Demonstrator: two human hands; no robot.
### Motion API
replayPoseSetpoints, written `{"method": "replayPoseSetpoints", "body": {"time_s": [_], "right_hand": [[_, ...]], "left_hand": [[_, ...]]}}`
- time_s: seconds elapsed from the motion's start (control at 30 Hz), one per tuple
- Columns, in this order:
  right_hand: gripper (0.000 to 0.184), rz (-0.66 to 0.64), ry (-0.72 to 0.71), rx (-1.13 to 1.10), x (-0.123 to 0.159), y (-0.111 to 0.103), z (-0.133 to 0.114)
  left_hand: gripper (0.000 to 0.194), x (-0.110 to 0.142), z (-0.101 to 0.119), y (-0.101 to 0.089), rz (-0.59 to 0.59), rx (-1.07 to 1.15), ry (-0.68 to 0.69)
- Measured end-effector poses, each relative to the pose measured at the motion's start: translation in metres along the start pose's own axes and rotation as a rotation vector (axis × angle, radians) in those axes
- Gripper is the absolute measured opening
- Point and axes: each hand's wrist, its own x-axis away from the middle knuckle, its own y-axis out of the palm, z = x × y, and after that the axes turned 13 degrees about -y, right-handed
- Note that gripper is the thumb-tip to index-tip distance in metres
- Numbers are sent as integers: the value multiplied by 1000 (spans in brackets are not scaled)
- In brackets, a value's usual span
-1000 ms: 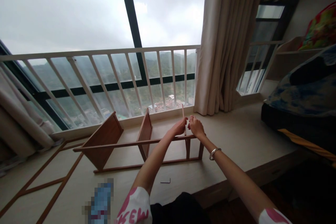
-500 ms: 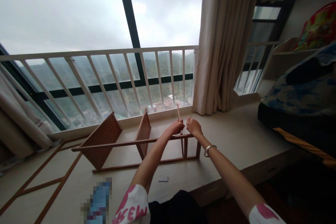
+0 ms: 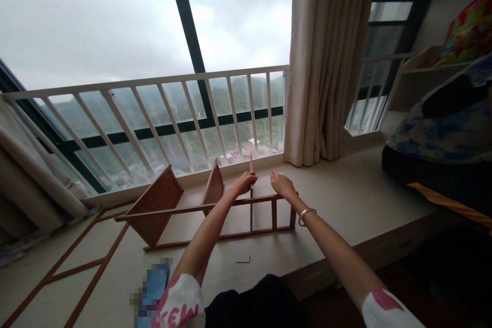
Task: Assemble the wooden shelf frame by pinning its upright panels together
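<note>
A brown wooden shelf frame (image 3: 180, 211) lies on its side on the pale ledge, with a large shelf board (image 3: 157, 210) and a smaller shelf board (image 3: 213, 184) standing across it. My left hand (image 3: 245, 182) is closed around a thin wooden board (image 3: 251, 192), seen nearly edge-on and upright between the rails. To its right, my right hand (image 3: 282, 184) is closed in a pinch above the frame's end. A tiny dark tip shows at its fingertips, too small to name. An L-shaped hex key (image 3: 243, 260) lies on the ledge in front of the frame.
A ladder-like wooden side frame (image 3: 77, 267) lies flat at left. Near my left sleeve is a pixelated blue item (image 3: 154, 287). Behind the ledge run a white railing (image 3: 154, 82) and a curtain (image 3: 315, 61). A cloth-covered pile (image 3: 442, 128) stands at right.
My left hand has shifted left with the thin board, widening the gap to my right hand. My right hand stays near the frame's end, still pinched. The view has turned slightly.
</note>
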Motion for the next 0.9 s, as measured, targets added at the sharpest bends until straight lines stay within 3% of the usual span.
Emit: {"method": "replayPoseSetpoints", "body": {"time_s": [0.13,0.33,0.67,0.9], "right_hand": [[58,-2,-17,6,0,0,-1],[58,-3,-32,16,2,-1,-3],[58,-12,-35,25,5,-1,-8],[56,-17,-40,35,8,-3,-9]], "left_hand": [[16,8,3,-2,-36,-8,46],[16,19,0,1,17,9,-41],[29,27,-1,1,-68,319,-58],[19,36,5,8,17,409,-151]]}}
